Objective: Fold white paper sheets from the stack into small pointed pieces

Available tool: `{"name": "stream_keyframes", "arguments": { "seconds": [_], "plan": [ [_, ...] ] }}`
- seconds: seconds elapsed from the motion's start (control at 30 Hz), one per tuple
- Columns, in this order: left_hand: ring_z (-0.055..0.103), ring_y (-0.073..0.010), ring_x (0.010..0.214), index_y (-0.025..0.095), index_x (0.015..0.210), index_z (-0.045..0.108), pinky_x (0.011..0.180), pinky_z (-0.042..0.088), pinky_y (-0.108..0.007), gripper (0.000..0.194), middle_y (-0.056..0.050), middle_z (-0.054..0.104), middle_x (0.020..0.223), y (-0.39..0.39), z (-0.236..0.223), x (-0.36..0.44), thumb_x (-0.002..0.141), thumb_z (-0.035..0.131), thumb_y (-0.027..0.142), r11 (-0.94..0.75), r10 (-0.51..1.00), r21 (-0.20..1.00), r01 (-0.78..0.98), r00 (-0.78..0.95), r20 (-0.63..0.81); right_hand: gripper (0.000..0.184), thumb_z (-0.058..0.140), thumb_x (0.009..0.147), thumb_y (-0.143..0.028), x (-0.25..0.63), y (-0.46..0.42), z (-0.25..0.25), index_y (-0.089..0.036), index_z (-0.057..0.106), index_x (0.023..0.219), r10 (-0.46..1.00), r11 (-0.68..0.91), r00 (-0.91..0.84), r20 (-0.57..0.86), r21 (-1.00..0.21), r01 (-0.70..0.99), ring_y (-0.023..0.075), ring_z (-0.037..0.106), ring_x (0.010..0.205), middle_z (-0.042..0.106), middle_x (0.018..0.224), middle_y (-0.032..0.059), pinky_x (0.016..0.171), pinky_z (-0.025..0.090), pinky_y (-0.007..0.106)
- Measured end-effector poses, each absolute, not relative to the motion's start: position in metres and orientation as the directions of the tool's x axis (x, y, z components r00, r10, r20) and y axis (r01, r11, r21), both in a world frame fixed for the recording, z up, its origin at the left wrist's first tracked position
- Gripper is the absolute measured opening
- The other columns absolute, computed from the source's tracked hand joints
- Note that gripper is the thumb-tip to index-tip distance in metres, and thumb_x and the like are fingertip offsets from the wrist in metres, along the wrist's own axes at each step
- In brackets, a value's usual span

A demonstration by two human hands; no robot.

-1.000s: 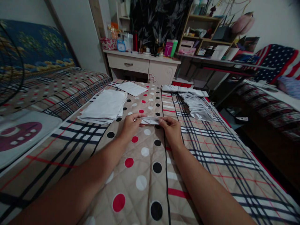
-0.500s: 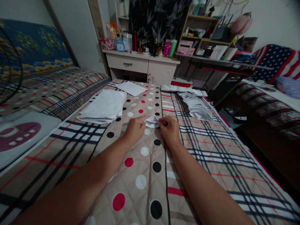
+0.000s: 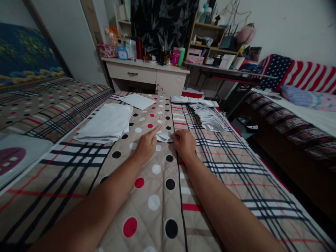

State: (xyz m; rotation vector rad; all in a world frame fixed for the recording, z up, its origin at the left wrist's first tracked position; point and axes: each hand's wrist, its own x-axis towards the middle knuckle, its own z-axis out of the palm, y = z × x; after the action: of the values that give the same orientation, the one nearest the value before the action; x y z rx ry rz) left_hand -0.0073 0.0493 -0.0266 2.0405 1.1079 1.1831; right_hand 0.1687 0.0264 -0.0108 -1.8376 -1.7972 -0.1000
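Note:
A small folded piece of white paper (image 3: 165,136) lies on the patterned quilt (image 3: 162,196) between my two hands. My left hand (image 3: 146,144) pinches its left end, with the index finger stretched along the top fold. My right hand (image 3: 184,142) is closed on its right end, fingers curled over the edge. Both forearms reach forward across the quilt.
A stack of flat white sheets (image 3: 106,122) lies to the left, one loose sheet (image 3: 138,100) beyond it. A row of folded paper pieces (image 3: 207,115) runs along the right. A white dresser (image 3: 147,75), cluttered shelves (image 3: 210,49) and another bed (image 3: 296,112) stand beyond.
The long paper strip has been folded into a shorter, thicker piece. My hands have drawn closer together on it. The view has swung slightly to the right.

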Motion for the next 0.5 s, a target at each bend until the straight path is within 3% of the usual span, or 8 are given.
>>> {"name": "stream_keyframes", "arguments": {
  "seconds": [0.13,0.3,0.4,0.5],
  "plan": [
    [0.062,-0.0246,0.116,0.012,0.136,0.053,0.102,0.047,-0.041,0.048,-0.016,0.063,0.130,0.049,-0.026,-0.008,0.091,0.049,0.027,-0.473,0.881,0.782,0.407,0.253,0.401,0.019,0.055,0.089,-0.028,0.199,0.022,-0.001,-0.023,0.073,0.086,0.891,0.055,0.035,0.452,-0.185,0.981,0.0197,0.060,0.078,0.069,0.093,0.0063,0.060,0.031,0.029],
    [0.067,-0.0226,0.105,0.016,0.127,0.061,0.095,0.051,-0.039,0.040,-0.013,0.070,0.118,0.050,-0.029,-0.006,0.092,0.050,0.029,-0.466,0.884,0.793,0.392,0.232,0.405,0.023,0.049,0.091,-0.028,0.279,0.011,0.004,-0.019,0.070,0.094,0.872,0.068,-0.034,0.488,-0.051,0.996,0.0179,0.059,0.074,0.068,0.097,0.0077,0.060,0.031,0.029],
    [0.069,-0.0223,0.097,0.017,0.125,0.063,0.090,0.053,-0.038,0.038,-0.012,0.072,0.110,0.052,-0.032,-0.005,0.091,0.051,0.029,-0.458,0.888,0.797,0.394,0.235,0.395,0.023,0.048,0.090,-0.027,0.327,0.005,0.004,-0.018,0.069,0.093,0.879,-0.053,0.030,0.475,0.035,0.998,0.0183,0.058,0.073,0.067,0.098,0.0090,0.060,0.031,0.029],
    [0.069,-0.0213,0.092,0.018,0.124,0.064,0.085,0.055,-0.037,0.038,-0.011,0.073,0.108,0.053,-0.034,-0.004,0.089,0.053,0.028,-0.460,0.887,0.799,0.387,0.241,0.394,0.021,0.049,0.088,-0.025,0.358,0.006,0.002,-0.017,0.068,0.092,0.861,-0.169,0.128,0.492,0.041,0.985,0.0191,0.058,0.076,0.067,0.098,0.0092,0.060,0.032,0.029]
  ]
}}
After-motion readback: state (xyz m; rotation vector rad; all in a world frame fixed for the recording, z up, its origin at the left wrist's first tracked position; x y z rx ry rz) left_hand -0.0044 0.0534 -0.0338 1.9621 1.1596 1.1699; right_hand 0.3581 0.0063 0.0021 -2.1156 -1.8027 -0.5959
